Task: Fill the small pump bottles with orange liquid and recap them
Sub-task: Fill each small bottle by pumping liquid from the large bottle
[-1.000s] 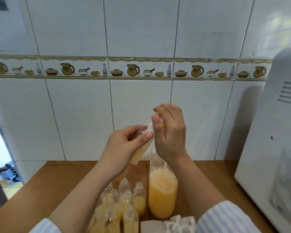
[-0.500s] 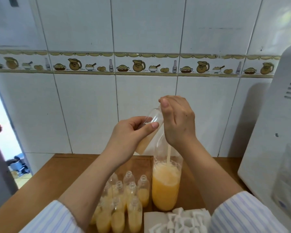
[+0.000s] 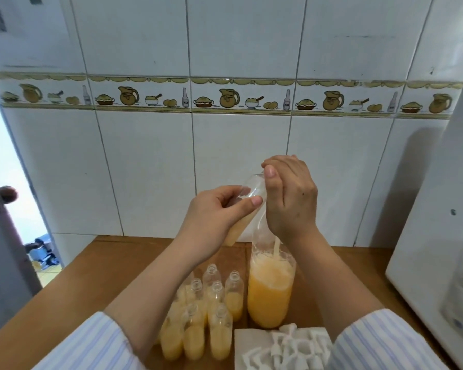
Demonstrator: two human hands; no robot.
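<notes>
Head view: looked down over a wooden counter (image 3: pixel 64 284) set against a white tiled wall (image 3: pixel 238 145), with a white appliance (image 3: pixel 436 252) at 3 o'clock.
Large bottle (image 3: pixel 270 292): stood upright at about 5 o'clock of centre, most of the way full of orange liquid, foam on top; a pale tube (image 3: pixel 276 247) ran down into its neck from under the right hand.
Small pump bottles (image 3: pixel 198 321): clustered just beside the large bottle at its 9 o'clock, uncapped, each part-filled with orange liquid.
White pump caps (image 3: pixel 284 351): heaped on a white sheet at 6 o'clock, none fitted yet.
Left hand (image 3: pixel 214 212): wrapped around a tilted small bottle (image 3: pixel 247 206), neck up toward 1 o'clock, orange liquid pooled at its low end.
Right hand (image 3: pixel 289 198): fingers bunched at the tilted bottle's mouth; what they pinched was hidden, so grasp unclear.
Change since a second ago: both hands and the held bottle sat at much the same spot over the large bottle; tube now visible below the right hand where earlier it was not.
Meaning for the task: likely mid-fill of one more small bottle; recapping not begun.
Difference in framing: camera tipped, wall border higher, doorway at 9 o'clock more exposed, more caps in sight.
</notes>
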